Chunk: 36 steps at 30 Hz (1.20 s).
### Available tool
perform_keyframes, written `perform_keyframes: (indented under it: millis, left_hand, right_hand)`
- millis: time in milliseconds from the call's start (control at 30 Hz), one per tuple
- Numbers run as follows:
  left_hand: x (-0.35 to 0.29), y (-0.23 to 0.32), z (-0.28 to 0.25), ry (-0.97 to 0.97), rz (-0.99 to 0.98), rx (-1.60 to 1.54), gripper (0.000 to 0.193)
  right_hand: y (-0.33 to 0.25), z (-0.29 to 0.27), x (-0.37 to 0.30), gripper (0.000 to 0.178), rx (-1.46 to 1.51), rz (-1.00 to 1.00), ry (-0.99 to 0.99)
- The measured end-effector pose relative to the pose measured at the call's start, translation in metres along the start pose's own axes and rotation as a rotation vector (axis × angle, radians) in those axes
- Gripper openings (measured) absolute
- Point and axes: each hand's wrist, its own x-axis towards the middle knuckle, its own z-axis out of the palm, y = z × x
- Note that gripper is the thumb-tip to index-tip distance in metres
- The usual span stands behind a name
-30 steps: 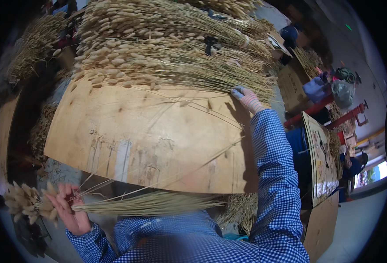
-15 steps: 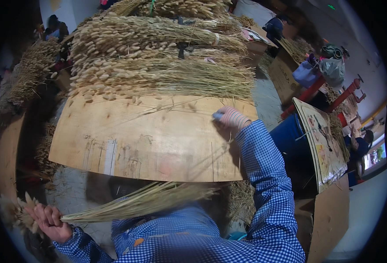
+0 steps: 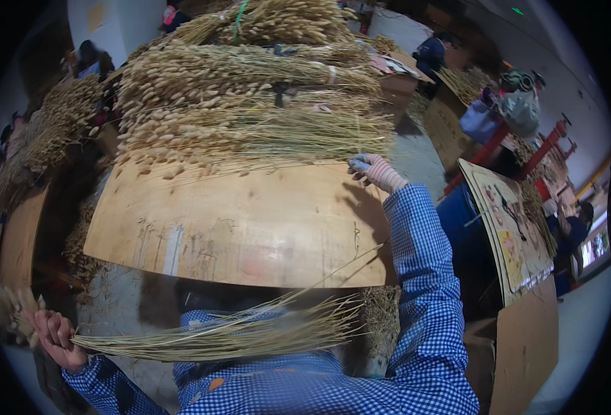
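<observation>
At the lower left my left hand point(image 3: 59, 337) is closed around a bunch of dried bunny-tail grass point(image 3: 215, 344). Its fluffy heads stick out past the fist to the left, and the long pale stems spread rightward in front of my body. A few stems angle up over the near edge of the wooden board point(image 3: 243, 228). My right hand point(image 3: 378, 171), in a striped covering with grey-blue fingertips, is at the board's far right. Its fingers are bent together beside the stem ends of the grass pile point(image 3: 305, 131); what they pinch, if anything, is too small to make out.
More bundles of dried grass point(image 3: 278, 24) are stacked beyond the board. On the right stand a blue barrel point(image 3: 458, 221), a stained flat panel point(image 3: 499, 221) and cardboard point(image 3: 523, 346). Another grass heap point(image 3: 56, 128) lies at left. People work in the background.
My right hand has moved away from me, from over the board to the pile's stem ends. My left hand and its bunch have shifted slightly left, and the stems have fanned out.
</observation>
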Motion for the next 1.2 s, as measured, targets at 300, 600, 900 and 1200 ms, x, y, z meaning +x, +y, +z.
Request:
perform_keyframes:
  millis: [300, 600, 900, 1200]
  left_hand:
    - [0.054, -0.061, 0.009, -0.206, -0.245, -0.03, 0.035]
    - [0.069, -0.25, 0.048, -0.152, -0.353, 0.285, 0.051]
    - [0.042, -0.288, 0.095, -0.162, -0.52, 0.281, 0.056]
    - [0.042, -0.269, 0.054, -0.512, -0.748, 0.093, 0.06]
  right_hand:
    - [0.012, 0.091, -0.199, 0.043, -0.198, -0.139, -0.747]
    - [-0.066, 0.049, -0.321, 0.03, -0.143, -0.395, 0.183]
    - [-0.143, 0.202, -0.256, 0.034, -0.254, -0.752, 0.317]
    - [-0.113, 0.215, -0.233, 0.024, 0.74, -0.278, -0.671]
